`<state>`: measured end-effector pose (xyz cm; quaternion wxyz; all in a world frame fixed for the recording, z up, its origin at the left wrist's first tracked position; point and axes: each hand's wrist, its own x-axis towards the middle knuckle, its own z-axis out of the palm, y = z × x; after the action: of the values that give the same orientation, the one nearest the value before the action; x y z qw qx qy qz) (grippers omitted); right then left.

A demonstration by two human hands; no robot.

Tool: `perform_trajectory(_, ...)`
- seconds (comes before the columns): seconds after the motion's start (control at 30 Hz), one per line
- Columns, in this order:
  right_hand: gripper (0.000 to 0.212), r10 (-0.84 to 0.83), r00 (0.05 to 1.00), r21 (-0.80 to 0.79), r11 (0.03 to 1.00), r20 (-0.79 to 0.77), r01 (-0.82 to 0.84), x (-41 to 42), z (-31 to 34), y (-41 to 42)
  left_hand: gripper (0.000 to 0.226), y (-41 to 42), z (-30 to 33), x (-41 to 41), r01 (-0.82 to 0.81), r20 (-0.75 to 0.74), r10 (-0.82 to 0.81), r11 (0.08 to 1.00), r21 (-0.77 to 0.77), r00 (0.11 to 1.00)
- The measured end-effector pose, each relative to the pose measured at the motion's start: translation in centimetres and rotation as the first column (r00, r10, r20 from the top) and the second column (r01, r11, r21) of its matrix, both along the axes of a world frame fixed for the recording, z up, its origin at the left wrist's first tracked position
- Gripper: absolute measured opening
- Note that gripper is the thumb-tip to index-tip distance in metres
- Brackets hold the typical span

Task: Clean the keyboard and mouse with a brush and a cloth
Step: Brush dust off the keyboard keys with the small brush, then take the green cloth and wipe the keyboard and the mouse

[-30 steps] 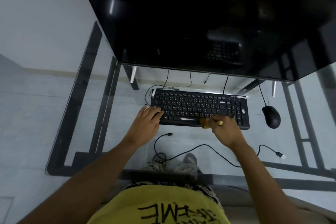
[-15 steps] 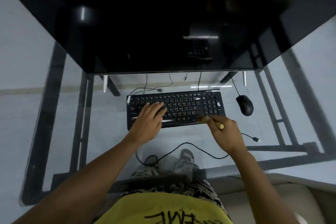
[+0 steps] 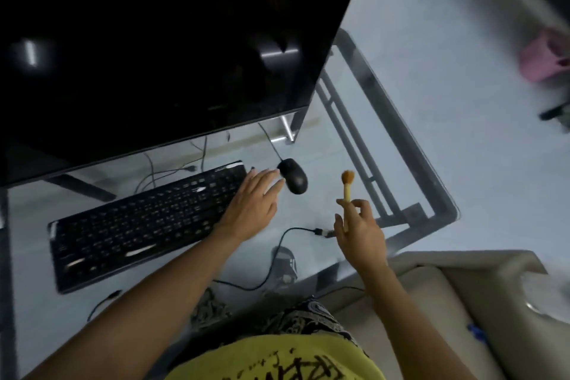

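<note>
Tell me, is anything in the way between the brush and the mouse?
Nothing visible. The right hand holds the brush up in the air, and only bare glass desk lies between it and the mouse. The left hand reaches from the mouse's other side, by the keyboard.

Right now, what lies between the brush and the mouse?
Nothing: the head view shows only bare glass tabletop between the mouse and the brush, which the right hand holds upright.
</note>
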<state>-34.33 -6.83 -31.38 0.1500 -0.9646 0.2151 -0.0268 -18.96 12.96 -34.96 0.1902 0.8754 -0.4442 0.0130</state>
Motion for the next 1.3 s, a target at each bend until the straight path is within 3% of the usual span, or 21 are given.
perform_trajectory(0.27, 0.051, 0.088, 0.975, 0.020, 0.996, -0.203, -0.086, -2.1, -4.7, -8.4, 0.041, -12.5, -1.8, -1.7, 0.051, 0.004, -0.052, 0.994, 0.095, 0.999)
perform_trajectory(0.5, 0.051, 0.131, 0.975, 0.143, 0.984, -0.177, -0.106, -1.2, -6.2, -10.3, 0.049, -16.4, -2.6, -1.8, 0.011, 0.025, -0.018, 0.969, 0.248, 1.000)
perform_trajectory(0.73, 0.061, 0.079, 0.984, 0.140, 0.989, -0.159, -0.057, 0.7, -4.9, -11.4, 0.050, -17.5, -1.0, -1.5, -0.003, 0.081, -0.020, 0.964, 0.264, 0.997)
perform_trajectory(0.8, 0.062, 0.028, 0.997, 0.153, 0.988, -0.065, -0.018, 2.5, -2.8, -12.2, 0.045, -17.9, 0.9, -0.7, 0.007, 0.126, -0.038, 0.971, 0.237, 0.991)
perform_trajectory(0.93, 0.058, 0.021, 0.946, 0.112, 0.992, 0.324, -0.061, 10.1, 5.3, -15.0, 0.048, -20.1, 9.4, 3.0, -0.008, 0.298, -0.017, 0.996, 0.085, 0.954)
perform_trajectory(1.03, 0.055, 0.020, 0.816, 0.076, 0.994, 0.578, -0.079, 16.7, 14.3, -16.8, 0.046, -21.0, 18.5, 6.4, -0.014, 0.488, 0.062, 0.995, -0.101, 0.871)
perform_trajectory(1.13, 0.049, 0.056, 0.608, 0.029, 0.991, 0.792, -0.129, 22.5, 23.0, -17.4, 0.047, -20.2, 27.0, 9.2, -0.029, 0.580, 0.207, 0.953, -0.301, 0.788)
perform_trajectory(1.23, 0.044, 0.140, 0.461, -0.045, 0.976, 0.876, -0.212, 27.7, 29.4, -16.8, 0.050, -18.3, 32.5, 12.1, -0.096, 0.628, 0.317, 0.928, -0.360, 0.710)
perform_trajectory(1.3, 0.044, 0.167, 0.499, -0.046, 0.968, 0.850, -0.245, 30.8, 32.1, -15.9, 0.051, -16.9, 34.1, 13.8, -0.189, 0.633, 0.375, 0.920, -0.342, 0.678)
